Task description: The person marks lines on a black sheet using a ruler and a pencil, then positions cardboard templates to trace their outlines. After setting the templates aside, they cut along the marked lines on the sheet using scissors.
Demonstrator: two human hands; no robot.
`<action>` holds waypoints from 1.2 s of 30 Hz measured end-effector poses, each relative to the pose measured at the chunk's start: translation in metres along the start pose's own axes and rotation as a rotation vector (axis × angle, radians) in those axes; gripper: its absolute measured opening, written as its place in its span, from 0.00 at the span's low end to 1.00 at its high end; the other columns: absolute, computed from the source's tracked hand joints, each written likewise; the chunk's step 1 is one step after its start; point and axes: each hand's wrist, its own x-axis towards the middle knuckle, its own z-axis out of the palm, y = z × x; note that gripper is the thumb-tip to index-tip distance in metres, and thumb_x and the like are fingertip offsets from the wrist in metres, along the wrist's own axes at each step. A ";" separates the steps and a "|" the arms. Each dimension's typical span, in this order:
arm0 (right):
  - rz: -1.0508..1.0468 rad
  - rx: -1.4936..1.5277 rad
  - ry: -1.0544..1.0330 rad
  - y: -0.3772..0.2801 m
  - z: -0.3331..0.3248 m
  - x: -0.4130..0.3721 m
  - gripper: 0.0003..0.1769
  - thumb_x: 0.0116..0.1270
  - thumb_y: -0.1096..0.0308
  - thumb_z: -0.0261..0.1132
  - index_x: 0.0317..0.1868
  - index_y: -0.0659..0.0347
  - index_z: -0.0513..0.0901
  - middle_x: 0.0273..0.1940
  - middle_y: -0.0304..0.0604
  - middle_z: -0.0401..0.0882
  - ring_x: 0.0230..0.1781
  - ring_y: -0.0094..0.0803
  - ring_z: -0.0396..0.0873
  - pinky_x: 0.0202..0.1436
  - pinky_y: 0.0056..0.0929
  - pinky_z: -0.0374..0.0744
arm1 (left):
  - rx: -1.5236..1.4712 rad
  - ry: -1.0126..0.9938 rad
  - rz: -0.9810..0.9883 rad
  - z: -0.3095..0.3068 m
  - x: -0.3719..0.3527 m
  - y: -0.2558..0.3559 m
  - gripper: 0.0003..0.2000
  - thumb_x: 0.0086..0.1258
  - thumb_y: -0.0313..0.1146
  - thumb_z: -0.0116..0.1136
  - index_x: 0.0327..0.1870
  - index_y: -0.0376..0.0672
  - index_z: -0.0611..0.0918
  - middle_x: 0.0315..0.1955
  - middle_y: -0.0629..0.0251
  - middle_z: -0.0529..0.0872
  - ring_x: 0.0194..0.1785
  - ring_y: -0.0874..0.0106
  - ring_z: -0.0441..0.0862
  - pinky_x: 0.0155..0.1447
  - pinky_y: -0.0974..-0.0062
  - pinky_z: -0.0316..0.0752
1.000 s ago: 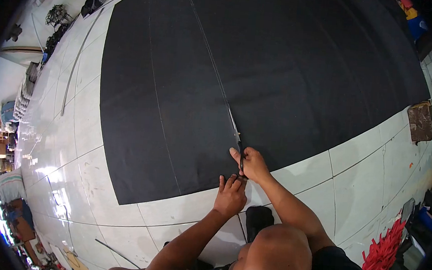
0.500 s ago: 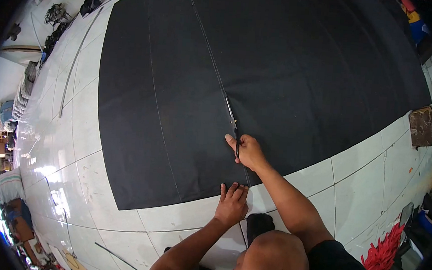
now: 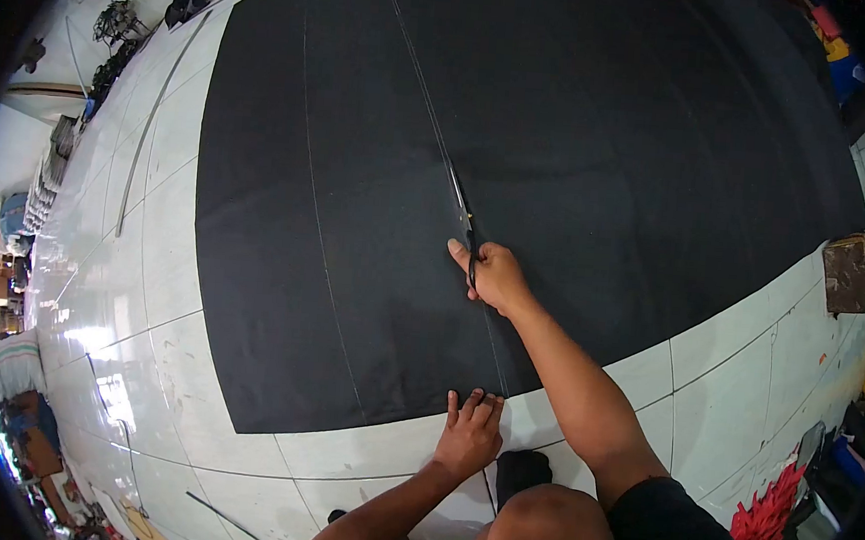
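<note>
A large black cloth [image 3: 581,160] lies spread on the tiled floor, with thin pale lines running along it. My right hand [image 3: 493,276] is closed round the handles of the scissors [image 3: 461,197], whose blades point up the cloth along one pale line. Below the scissors, that line continues down to the cloth's near edge. At this edge my left hand [image 3: 470,435] rests with its fingers spread on the cloth, holding nothing.
Long thin strips, one a grey strip [image 3: 152,120], lie on the floor at the left. A brown block [image 3: 846,274] sits by the cloth's right edge. Red material [image 3: 766,519] is at the lower right. A striped sack [image 3: 16,366] stands at the far left.
My right hand and the scissors have moved a little up the cloth along the line. My left hand appears slightly lower, still at the near edge.
</note>
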 end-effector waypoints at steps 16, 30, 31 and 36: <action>-0.030 -0.011 -0.006 -0.045 0.005 0.077 0.34 0.67 0.34 0.69 0.28 0.61 0.74 0.21 0.38 0.75 0.15 0.23 0.73 0.21 0.26 0.74 | -0.014 -0.066 -0.017 -0.004 0.001 0.002 0.27 0.68 0.34 0.59 0.69 0.36 0.74 0.65 0.51 0.74 0.74 0.51 0.67 0.77 0.29 0.52; -0.062 -0.008 -0.041 -0.088 0.004 0.139 0.36 0.65 0.32 0.69 0.28 0.61 0.75 0.22 0.37 0.74 0.16 0.24 0.75 0.21 0.27 0.74 | -0.050 -0.087 -0.047 -0.008 0.002 0.004 0.27 0.68 0.33 0.58 0.70 0.37 0.74 0.65 0.52 0.74 0.73 0.51 0.69 0.76 0.28 0.52; -0.068 -0.012 -0.026 -0.090 0.005 0.143 0.36 0.65 0.32 0.69 0.28 0.61 0.75 0.22 0.37 0.74 0.16 0.24 0.75 0.21 0.27 0.74 | -0.055 -0.092 -0.051 -0.008 0.002 0.004 0.27 0.69 0.34 0.58 0.70 0.38 0.74 0.66 0.52 0.74 0.74 0.51 0.69 0.77 0.28 0.51; -0.076 -0.013 0.004 -0.099 0.009 0.163 0.35 0.65 0.33 0.69 0.28 0.60 0.75 0.22 0.37 0.75 0.16 0.24 0.75 0.22 0.27 0.75 | -0.054 -0.151 -0.063 -0.011 0.002 0.005 0.28 0.72 0.36 0.57 0.72 0.38 0.71 0.67 0.52 0.73 0.76 0.51 0.66 0.77 0.28 0.50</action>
